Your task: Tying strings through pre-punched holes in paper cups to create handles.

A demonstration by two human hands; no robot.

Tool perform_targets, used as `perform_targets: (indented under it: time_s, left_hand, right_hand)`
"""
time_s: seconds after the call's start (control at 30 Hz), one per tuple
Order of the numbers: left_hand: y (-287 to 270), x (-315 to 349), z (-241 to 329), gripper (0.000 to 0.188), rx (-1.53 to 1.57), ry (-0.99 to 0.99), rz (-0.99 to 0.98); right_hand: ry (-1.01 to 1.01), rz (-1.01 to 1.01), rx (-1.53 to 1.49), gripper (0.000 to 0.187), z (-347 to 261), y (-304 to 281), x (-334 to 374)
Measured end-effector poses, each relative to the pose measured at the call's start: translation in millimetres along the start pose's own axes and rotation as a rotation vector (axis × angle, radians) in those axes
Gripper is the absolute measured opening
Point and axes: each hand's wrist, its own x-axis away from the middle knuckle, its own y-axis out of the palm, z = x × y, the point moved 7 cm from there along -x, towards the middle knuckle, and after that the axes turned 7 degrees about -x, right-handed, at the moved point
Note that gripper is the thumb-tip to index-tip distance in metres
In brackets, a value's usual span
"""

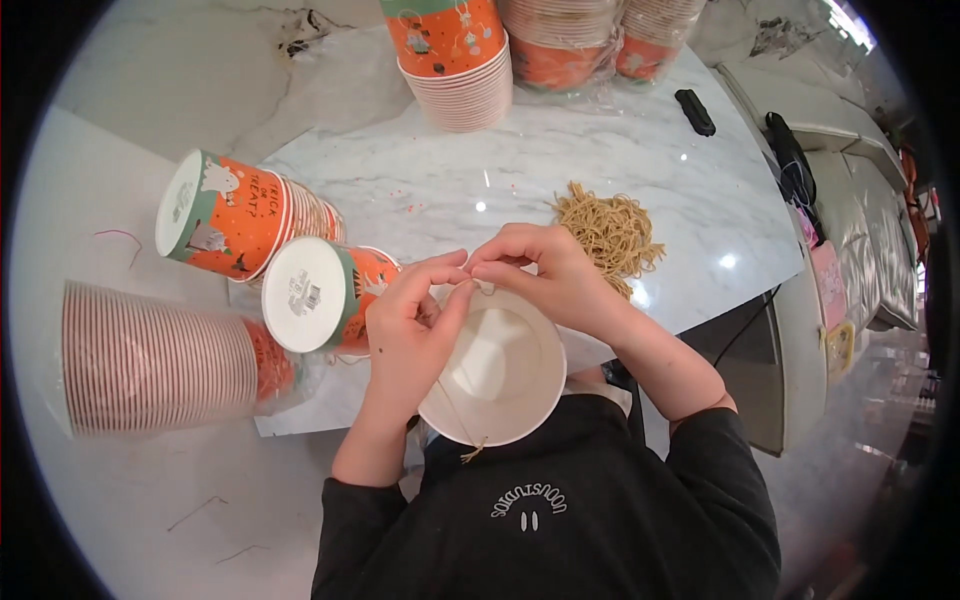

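Note:
A white-lined paper bucket [530, 375] rests against my front at the table edge, its round mouth facing up. A thin tan cord [452, 405] hangs across the mouth, ending in a small frayed knot at the near rim. At the far rim my left hand [410, 315] is closed, thumb and fingers pinching the cord. Meeting it there, my right hand [530, 262] is also closed in a pinch, fingertips almost touching the left ones. The exact cord end between the fingertips is too small to make out. A tangled heap of tan cords [610, 230] lies beyond my right forearm.
Orange-and-green printed buckets [308, 295] lie on their sides at left, beside a plastic-wrapped stack [160, 350]. More stacks [455, 85] stand along the table's far edge. A small black object [695, 112] lies far right. Loose thread pieces [198, 512] lie at lower left.

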Motion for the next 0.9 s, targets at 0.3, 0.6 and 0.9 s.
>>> perform_targets:
  time_s: [0.3,0.6,0.9]
  left_hand:
    - [2.7,-4.1,-31.9,0.014,0.056,-0.182,-0.100]
    - [6.6,0.5,-36.8,0.021,0.117,-0.148,-0.170]
    - [13.9,-3.6,-39.5,0.009,0.432,-0.332,-0.333]
  right_hand:
    - [-0.019,-0.081,0.065,0.024,-5.5,9.9,1.9]
    - [-0.149,-0.137,0.341,0.025,-30.4,11.1,6.2]
    - [-0.274,-0.106,0.398,0.013,-35.9,17.0,8.5]
